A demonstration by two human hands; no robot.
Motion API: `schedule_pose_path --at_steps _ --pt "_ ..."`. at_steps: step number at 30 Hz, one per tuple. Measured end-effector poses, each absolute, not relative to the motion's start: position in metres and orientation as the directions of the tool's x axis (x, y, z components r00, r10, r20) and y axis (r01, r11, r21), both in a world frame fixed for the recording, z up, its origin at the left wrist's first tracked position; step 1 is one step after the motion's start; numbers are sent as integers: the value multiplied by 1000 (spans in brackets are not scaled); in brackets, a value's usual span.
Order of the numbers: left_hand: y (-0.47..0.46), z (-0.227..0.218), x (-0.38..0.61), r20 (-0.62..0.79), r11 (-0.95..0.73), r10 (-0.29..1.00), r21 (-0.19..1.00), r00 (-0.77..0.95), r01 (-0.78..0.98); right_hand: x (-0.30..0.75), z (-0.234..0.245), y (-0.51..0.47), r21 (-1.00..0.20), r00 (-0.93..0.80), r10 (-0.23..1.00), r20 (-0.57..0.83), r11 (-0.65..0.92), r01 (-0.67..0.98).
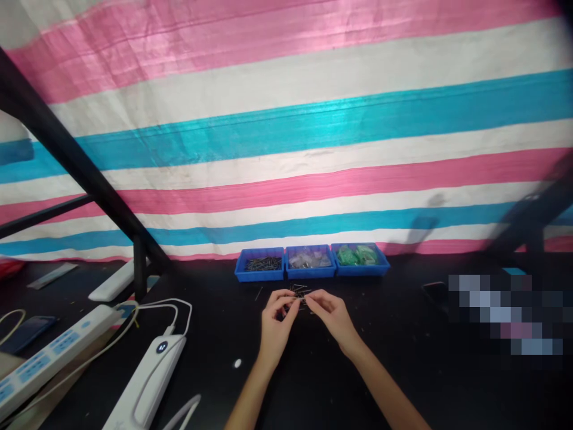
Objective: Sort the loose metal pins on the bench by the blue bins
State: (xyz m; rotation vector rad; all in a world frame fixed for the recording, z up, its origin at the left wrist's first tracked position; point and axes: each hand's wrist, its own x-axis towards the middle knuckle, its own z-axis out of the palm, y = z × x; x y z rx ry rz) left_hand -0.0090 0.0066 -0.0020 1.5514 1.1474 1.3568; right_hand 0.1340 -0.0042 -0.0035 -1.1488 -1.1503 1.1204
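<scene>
My left hand (276, 322) and my right hand (330, 316) meet over a black table (403, 370), fingertips pinched together on a small thin piece I cannot make out. A small heap of thin dark pins (301, 291) lies just beyond the fingers. Behind it stand three blue trays in a row: the left tray (260, 273) holds dark pins, the middle tray (310, 272) holds clear small parts, the right tray (360, 269) holds green parts.
A striped pink, white and blue tarp (313, 137) hangs behind the table. At the left lie a white power strip (49, 355), a white device with a cable (150, 382) and a dark phone (29, 331). A black metal frame (89, 179) slants across the left.
</scene>
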Motion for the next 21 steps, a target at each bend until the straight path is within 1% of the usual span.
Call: schedule_pose_path --at_steps 5,8,10,12,17,21 --pt "9 -8 -10 289 -287 957 954 -8 91 133 -5 -5 -991 27 991 132 132 19" --pt "9 -9 -10 286 -286 958 956 5 67 130 -4 -7 -958 51 966 254 244 152" --pt "8 -8 -10 286 -287 958 956 19 57 128 -3 -8 -907 71 931 357 328 264" --pt "6 -8 -8 285 -287 958 957 31 52 127 -3 -9 -865 66 905 420 377 332" --pt "4 -6 -5 278 -281 959 959 53 47 125 -5 -10 -840 10 901 434 400 367" --pt "5 -7 -5 274 -276 960 960 52 38 128 -5 -9 -845 2 898 440 413 340"
